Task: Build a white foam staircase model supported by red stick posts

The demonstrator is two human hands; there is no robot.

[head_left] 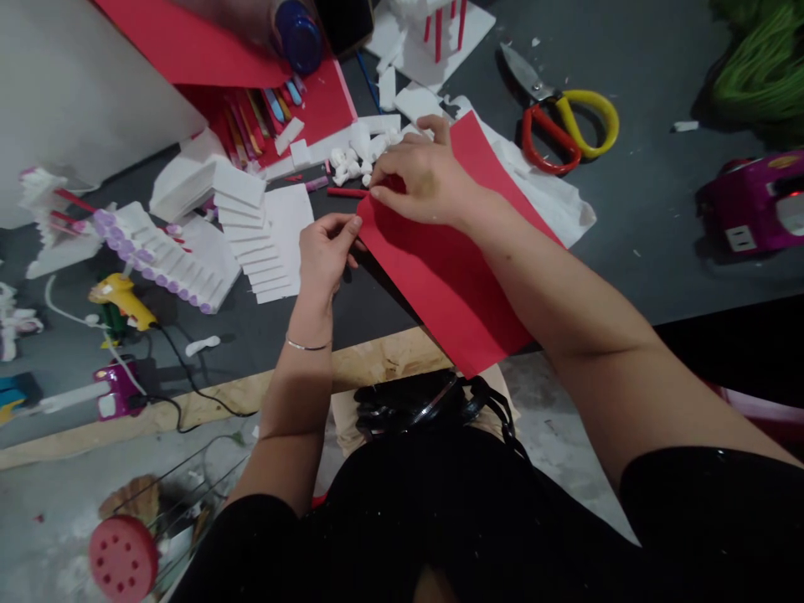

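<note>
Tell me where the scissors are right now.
In the head view, the red-and-yellow-handled scissors lie on the grey tabletop at the upper right, between the red sheet and the green yarn.

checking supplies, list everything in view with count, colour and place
red sheet: one, red, centre
red stick: one, red, by sheet's left corner
scissors: one pair, red-and-yellow handles, upper right
green strands: one bundle, green, top right
power sockets: two, purple, right and lower left
glue gun: one, yellow, left
stepped pieces: several, white, left
coloured sticks: several, mixed, upper left
blue-topped container: one, blue, top
white scraps: many, white, upper centre
holed disc: one, red, lower left
table: one, grey, throughout
bracelet: one, silver, left wrist
left grip: one, bare, pinching sheet's corner
right grip: one, bare, over sheet, near stick
</note>
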